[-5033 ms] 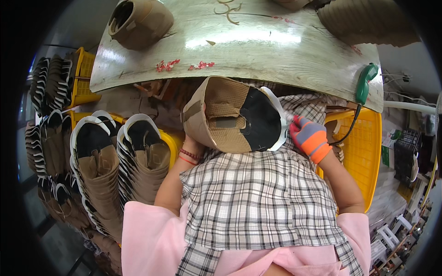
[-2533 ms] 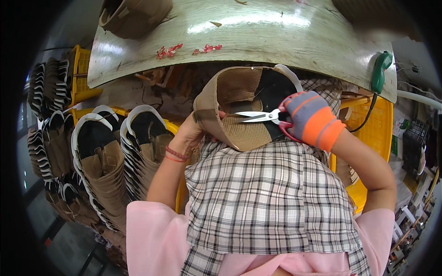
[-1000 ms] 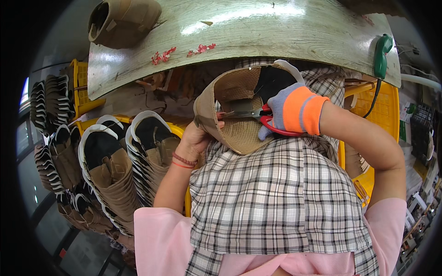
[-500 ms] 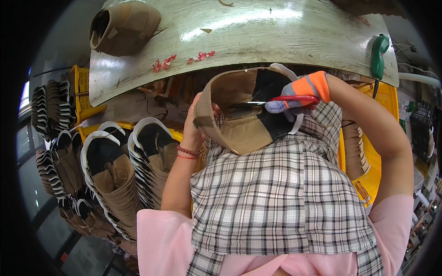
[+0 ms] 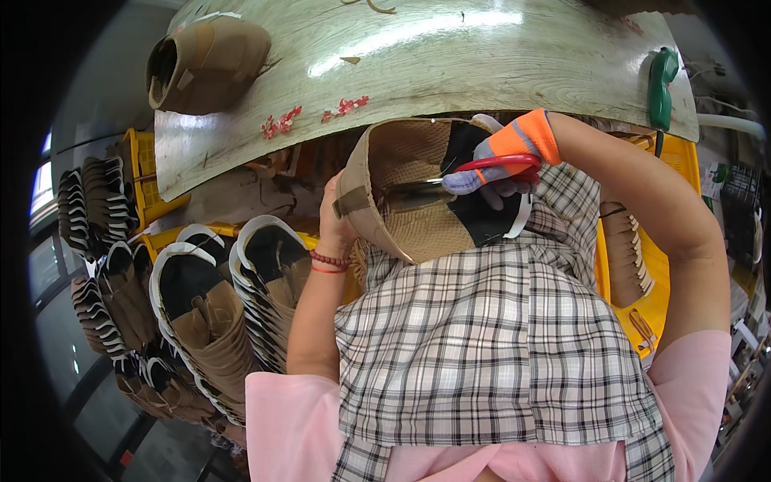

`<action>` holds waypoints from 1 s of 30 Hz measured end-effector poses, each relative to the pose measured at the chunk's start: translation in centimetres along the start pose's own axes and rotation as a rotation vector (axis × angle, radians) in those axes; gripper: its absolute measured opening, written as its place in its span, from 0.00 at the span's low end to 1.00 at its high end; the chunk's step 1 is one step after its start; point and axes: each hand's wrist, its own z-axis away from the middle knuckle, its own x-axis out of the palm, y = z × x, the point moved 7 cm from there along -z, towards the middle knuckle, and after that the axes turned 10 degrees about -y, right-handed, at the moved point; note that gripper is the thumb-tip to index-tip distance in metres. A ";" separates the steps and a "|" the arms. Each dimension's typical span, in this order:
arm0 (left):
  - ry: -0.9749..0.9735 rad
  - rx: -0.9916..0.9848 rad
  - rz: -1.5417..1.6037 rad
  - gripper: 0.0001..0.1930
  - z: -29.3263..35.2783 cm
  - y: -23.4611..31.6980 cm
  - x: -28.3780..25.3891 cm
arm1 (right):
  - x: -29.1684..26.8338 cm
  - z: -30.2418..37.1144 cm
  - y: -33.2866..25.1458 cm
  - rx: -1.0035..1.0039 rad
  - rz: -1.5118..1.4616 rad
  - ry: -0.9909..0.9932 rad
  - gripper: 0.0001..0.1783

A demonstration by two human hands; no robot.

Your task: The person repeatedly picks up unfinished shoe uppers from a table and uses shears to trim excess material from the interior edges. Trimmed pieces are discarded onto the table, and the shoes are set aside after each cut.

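Note:
A tan shoe upper (image 5: 430,234) with a mesh lining and a black, white-edged heel part is held open in front of my plaid apron. My bare left hand (image 5: 336,217) grips its left side, fingers partly hidden behind the material. In an orange and grey glove, my right hand (image 5: 499,170) is closed round red-handled scissors (image 5: 514,163). Their metal blades reach left into the hollow of the upper, over the lining. What the blade tips touch cannot be made out.
Ahead is a pale wood-grain table (image 5: 450,76) with another tan upper (image 5: 210,64), red scraps (image 5: 281,122) and a green tool (image 5: 662,88). Stacked uppers (image 5: 205,321) fill the left side. A yellow crate (image 5: 654,277) stands at right, holding more uppers (image 5: 625,257).
The scissors and my right hand have shifted slightly left, further into the upper. My left hand still holds its side. The whole view has tilted a little.

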 end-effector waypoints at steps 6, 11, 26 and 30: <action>-0.076 0.008 0.099 0.13 -0.2 0.0 -0.2 | 0.3 0.5 -0.1 -0.045 0.002 0.007 0.53; -0.289 0.010 0.251 0.13 -0.2 0.3 -0.5 | 0.1 0.1 -0.3 -0.057 0.031 -0.010 0.53; -0.304 0.046 0.125 0.13 -0.1 1.9 2.2 | 0.0 0.4 -0.5 0.067 0.071 0.150 0.46; -0.181 0.035 0.125 0.13 -0.1 1.2 1.1 | 0.1 1.0 -1.2 0.117 0.259 0.401 0.41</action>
